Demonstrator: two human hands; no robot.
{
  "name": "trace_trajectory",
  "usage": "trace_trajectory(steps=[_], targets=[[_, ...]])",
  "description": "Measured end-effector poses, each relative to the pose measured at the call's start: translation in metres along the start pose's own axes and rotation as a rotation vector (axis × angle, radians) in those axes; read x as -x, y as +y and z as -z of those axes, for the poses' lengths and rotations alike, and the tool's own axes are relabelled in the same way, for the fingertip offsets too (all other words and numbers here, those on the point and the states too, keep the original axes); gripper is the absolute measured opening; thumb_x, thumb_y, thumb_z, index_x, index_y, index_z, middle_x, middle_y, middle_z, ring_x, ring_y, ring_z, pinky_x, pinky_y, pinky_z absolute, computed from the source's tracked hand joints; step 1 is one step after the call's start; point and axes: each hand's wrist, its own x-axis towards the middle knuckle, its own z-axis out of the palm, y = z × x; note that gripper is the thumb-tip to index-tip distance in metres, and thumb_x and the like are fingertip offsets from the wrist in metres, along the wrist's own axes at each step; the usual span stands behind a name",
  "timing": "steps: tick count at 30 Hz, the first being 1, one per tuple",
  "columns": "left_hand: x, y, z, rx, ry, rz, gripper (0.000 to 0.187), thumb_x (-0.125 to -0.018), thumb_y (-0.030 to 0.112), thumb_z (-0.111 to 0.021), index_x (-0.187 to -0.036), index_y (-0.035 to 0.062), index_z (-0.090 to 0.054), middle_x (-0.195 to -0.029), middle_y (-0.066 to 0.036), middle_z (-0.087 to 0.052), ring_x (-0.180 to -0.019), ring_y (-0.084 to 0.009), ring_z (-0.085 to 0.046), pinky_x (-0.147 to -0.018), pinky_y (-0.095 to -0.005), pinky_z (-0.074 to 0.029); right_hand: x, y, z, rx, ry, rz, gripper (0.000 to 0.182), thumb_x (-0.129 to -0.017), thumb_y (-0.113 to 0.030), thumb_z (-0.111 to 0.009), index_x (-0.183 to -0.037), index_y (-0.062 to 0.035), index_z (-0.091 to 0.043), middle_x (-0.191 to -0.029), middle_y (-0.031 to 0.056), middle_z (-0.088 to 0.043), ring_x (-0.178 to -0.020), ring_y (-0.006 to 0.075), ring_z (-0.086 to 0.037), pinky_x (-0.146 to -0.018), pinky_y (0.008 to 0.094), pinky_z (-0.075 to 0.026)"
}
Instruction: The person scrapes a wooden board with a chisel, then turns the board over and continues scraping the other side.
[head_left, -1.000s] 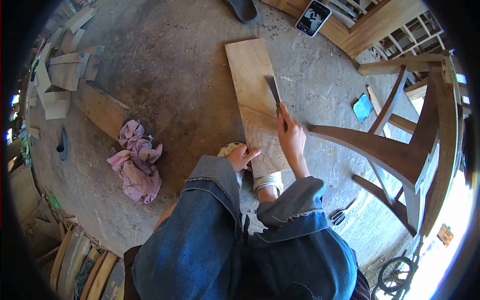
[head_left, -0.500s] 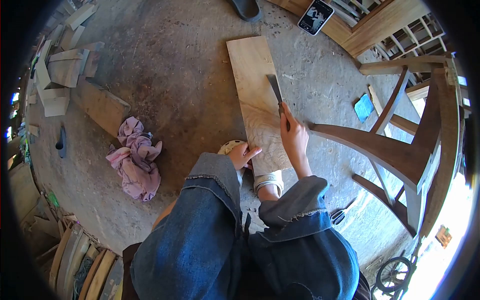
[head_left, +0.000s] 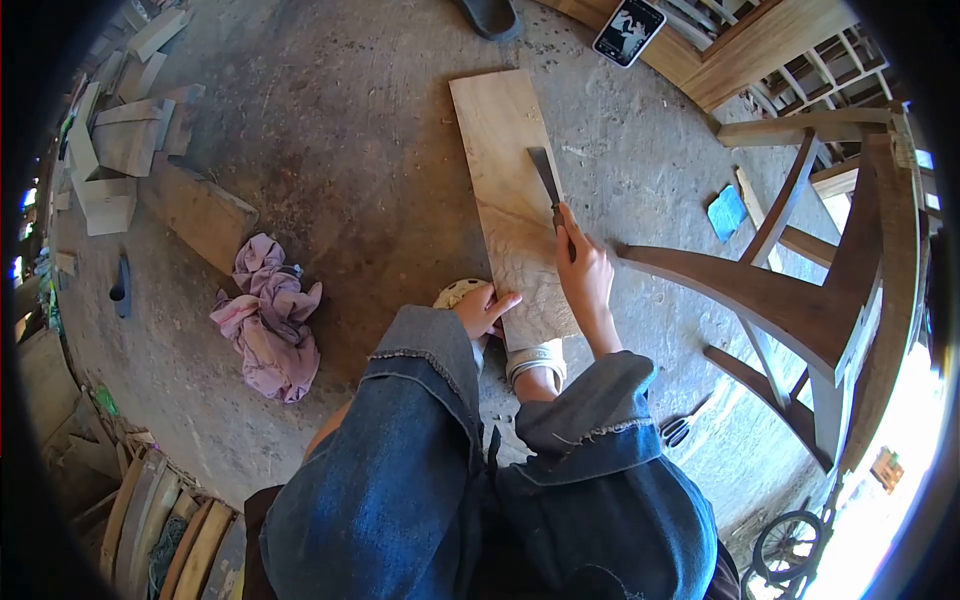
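A long wooden board [head_left: 505, 150] with visible grain slants away from my feet. My left hand [head_left: 481, 309] is closed on its near left edge, thumb on top and fingers at the side. In my right hand [head_left: 587, 275] is a putty knife [head_left: 546, 178], gripped by its dark handle. Its flat blade points away from me and overlaps the board near the right edge. The near end of the board rests over my right foot, by a pale shoe [head_left: 537, 358].
A crumpled pink cloth [head_left: 272, 330] lies left, with wood offcuts [head_left: 130, 135] beyond. At right stands a wooden chair frame [head_left: 770, 290], near a blue cloth-like piece [head_left: 727, 214] and scissors [head_left: 677, 432]. A phone [head_left: 629, 32] and a dark sandal [head_left: 490, 17] are at the top.
Very little differs. The whole view has shifted slightly, and the putty knife's blade sits a touch further left on the board. Both hands keep their holds.
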Motion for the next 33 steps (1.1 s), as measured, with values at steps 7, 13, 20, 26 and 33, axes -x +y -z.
trace_trajectory(steps=[7,13,20,26,33], targets=[[-0.009,-0.012,0.000,0.110,-0.009,-0.005,0.062,-0.094,0.042,-0.061,-0.125,-0.0080,-0.044,-0.109,-0.020,-0.058,-0.092,-0.0285,-0.066,-0.068,-0.0387,-0.062,-0.011,-0.007,0.000,-0.029,-0.015,-0.009,0.037,-0.094,-0.026,-0.057,-0.131,-0.0253,-0.059,-0.071,0.0145,-0.065,-0.060,0.0339,-0.066,-0.054,0.0447,-0.052],[-0.005,-0.010,-0.001,0.079,-0.009,0.004,0.055,-0.096,0.039,-0.058,-0.123,-0.0065,-0.046,-0.108,-0.018,-0.060,-0.093,-0.0248,-0.067,-0.072,-0.0357,-0.062,0.003,-0.011,0.002,0.007,-0.035,-0.012,0.037,-0.094,-0.025,-0.057,-0.131,-0.0236,-0.059,-0.069,0.0132,-0.064,-0.058,0.0325,-0.065,-0.053,0.0435,-0.052],[-0.001,-0.006,-0.003,0.138,-0.019,-0.040,0.061,-0.094,0.043,-0.060,-0.123,-0.0077,-0.045,-0.110,-0.021,-0.058,-0.091,-0.0287,-0.067,-0.067,-0.0382,-0.062,0.017,-0.010,0.009,-0.021,-0.046,-0.038,0.037,-0.094,-0.025,-0.057,-0.131,-0.0238,-0.059,-0.068,0.0127,-0.063,-0.058,0.0325,-0.065,-0.052,0.0439,-0.052],[-0.004,-0.010,-0.001,0.026,0.015,-0.003,0.061,-0.092,0.045,-0.062,-0.117,-0.0085,-0.046,-0.103,-0.020,-0.057,-0.082,-0.0271,-0.067,-0.063,-0.0381,-0.063,-0.024,-0.008,-0.007,0.003,-0.017,0.001,0.037,-0.094,-0.025,-0.056,-0.131,-0.0253,-0.059,-0.071,0.0133,-0.064,-0.059,0.0331,-0.065,-0.053,0.0441,-0.051],[0.003,0.000,-0.004,0.038,0.021,-0.006,0.054,-0.094,0.043,-0.060,-0.106,-0.0086,-0.050,-0.090,-0.011,-0.053,-0.083,-0.0203,-0.065,-0.067,-0.0337,-0.062,0.030,-0.008,0.017,-0.046,-0.021,-0.042,0.037,-0.094,-0.023,-0.057,-0.131,-0.0258,-0.059,-0.070,0.0124,-0.063,-0.059,0.0318,-0.065,-0.053,0.0434,-0.050]])
